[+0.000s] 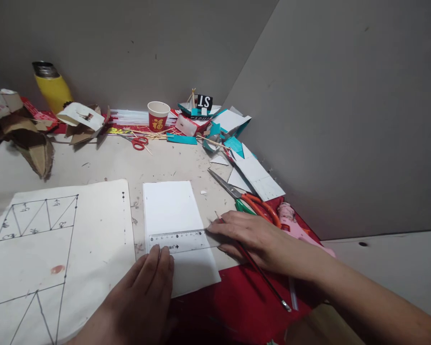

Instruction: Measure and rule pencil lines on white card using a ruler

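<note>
A clear plastic ruler (181,241) lies across a white sheet of card (170,203), roughly level from side to side. My left hand (147,282) presses its fingertips, held close together, on the ruler's left end; its thumb is hidden. At the other end, my right hand (247,235) has its fingers on the ruler and keeps a dark red pencil (260,270) tucked in its grip. The pencil's tip points up and away, its eraser end towards me. Left of the card lies a big sheet with a drawn truss pattern (96,230).
Large orange-handled scissors (233,189) lie just beyond my right hand, near a pink glue gun (305,235). Behind are a red paper cup (158,117), small red scissors (140,143), thin sticks, card scraps (260,177) and a yellow bottle (53,91). Grey walls close the back and right.
</note>
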Demonstrator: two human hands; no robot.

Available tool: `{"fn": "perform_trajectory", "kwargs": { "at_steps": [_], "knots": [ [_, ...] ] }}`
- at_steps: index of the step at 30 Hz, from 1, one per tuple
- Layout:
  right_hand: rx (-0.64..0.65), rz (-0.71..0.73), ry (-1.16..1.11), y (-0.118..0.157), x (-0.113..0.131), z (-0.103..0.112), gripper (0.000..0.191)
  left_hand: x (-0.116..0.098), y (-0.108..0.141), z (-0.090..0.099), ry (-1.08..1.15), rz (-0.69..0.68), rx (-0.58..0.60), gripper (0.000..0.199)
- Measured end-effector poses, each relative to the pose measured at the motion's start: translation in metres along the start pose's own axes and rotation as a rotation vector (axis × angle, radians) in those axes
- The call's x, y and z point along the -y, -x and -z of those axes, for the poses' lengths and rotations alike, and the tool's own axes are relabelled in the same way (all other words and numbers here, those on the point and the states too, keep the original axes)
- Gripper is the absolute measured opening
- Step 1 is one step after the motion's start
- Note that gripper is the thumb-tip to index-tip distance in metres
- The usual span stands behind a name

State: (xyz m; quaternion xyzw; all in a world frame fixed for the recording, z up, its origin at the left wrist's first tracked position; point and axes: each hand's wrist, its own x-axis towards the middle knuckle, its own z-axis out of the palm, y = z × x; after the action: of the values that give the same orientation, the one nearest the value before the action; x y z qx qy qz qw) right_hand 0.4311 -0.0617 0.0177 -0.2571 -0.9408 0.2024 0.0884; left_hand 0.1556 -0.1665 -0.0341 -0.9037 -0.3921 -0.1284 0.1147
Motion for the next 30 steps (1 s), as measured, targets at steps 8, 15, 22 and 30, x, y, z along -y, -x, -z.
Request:
{"fn": "perform_trajectory", "kwargs": {
  "at_steps": [8,15,22,30],
  "knots": [
    [0.006,-0.007,-0.004,0.001,-0.001,-0.001,0.032,0.002,-0.003,0.002,-0.015,-0.024,0.012,0.05],
    [0.008,-0.007,0.006,0.001,0.0,-0.001,0.03,0.001,-0.005,0.003,-0.007,-0.027,-0.045,0.048],
    [-0.001,-0.012,0.0,-0.001,0.001,0.0,0.028,0.001,-0.006,0.006,-0.014,-0.002,-0.011,0.05],
    [-0.018,0.002,0.012,-0.001,0.0,0.0,0.026,0.005,-0.004,0.011,-0.023,-0.059,-0.039,0.042]
  ]
}}
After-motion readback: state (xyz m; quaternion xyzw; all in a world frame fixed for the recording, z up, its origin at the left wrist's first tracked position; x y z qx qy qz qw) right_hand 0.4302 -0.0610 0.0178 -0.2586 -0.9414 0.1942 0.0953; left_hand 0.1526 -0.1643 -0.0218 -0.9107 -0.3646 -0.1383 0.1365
